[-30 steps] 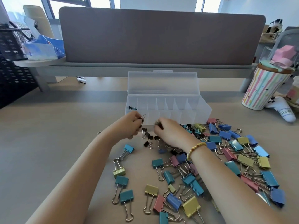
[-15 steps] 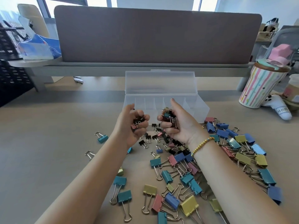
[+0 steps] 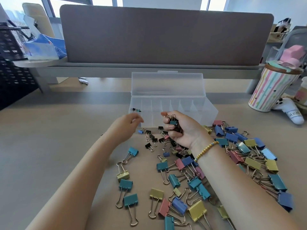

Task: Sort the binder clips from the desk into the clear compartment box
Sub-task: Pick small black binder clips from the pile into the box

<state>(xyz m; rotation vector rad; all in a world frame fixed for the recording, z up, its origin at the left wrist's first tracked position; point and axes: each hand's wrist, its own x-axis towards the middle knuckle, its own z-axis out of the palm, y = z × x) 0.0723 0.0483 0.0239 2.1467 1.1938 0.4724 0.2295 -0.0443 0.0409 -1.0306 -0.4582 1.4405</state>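
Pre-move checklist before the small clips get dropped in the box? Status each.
1. Box lid open: ok.
2. Right hand has a firm grip on the small clips: ok.
3. Left hand free, fingers relaxed: ok.
4. Far-left compartment already holds small clips: ok.
5. Right hand over a compartment: not ok, it is in front of the compartment box.
6. Clip count in hand: cannot tell.

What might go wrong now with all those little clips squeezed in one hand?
The right hand grips a bunch of small binder clips above the desk, so some may slip out and scatter. The clear compartment box has narrow compartments, so a handful dropped together could land in the wrong one. The left hand, hovering near the box's left end, might bump it.
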